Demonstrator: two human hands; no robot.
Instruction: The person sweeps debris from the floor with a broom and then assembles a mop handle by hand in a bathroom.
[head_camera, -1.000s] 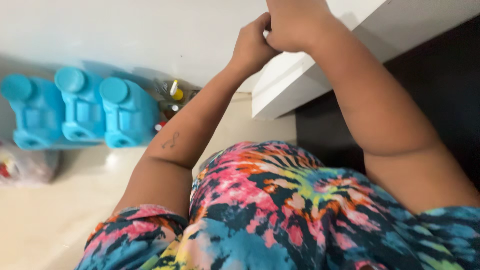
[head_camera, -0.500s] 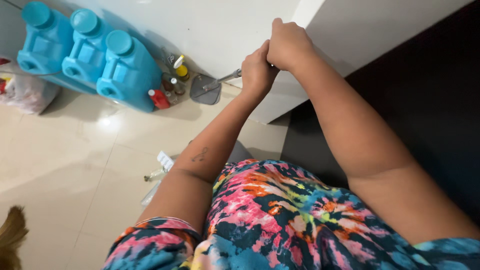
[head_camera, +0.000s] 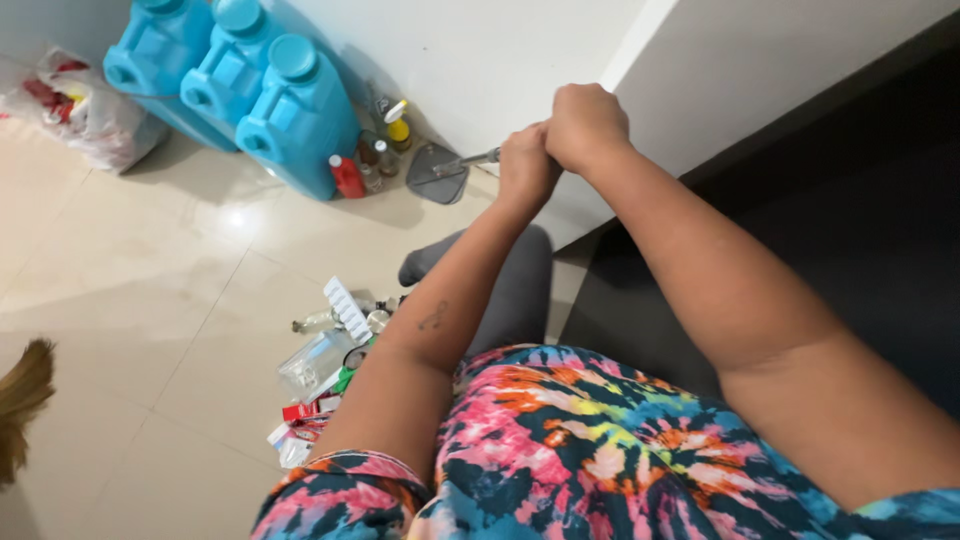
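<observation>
A: Head view, looking down. What takes up most of it?

B: A pale tiled floor (head_camera: 150, 300), a white cabinet side (head_camera: 560, 60), and the person's tie-dye top (head_camera: 560, 450) at the bottom. Three blue plastic jugs (head_camera: 240, 80) stand against the wall, small bottles (head_camera: 375, 155) just beside them.

A: And the hands?

B: Both arms reach forward, fists touching. The left hand (head_camera: 527, 165) is curled tightly closed around a thin metal handle; the right hand (head_camera: 585, 125) is a closed fist pressed against it, though I cannot tell whether it grips anything. The handle ends in a flat grey metal scraper (head_camera: 437, 172), held in the air near the cabinet's lower edge, above the floor.

A: What could go wrong?

B: My guess: the blade could slip, gouging the cabinet or knocking over the bottles. Loose litter (head_camera: 325, 370), including a pill strip, lies near the person's knee and could get crushed.
</observation>
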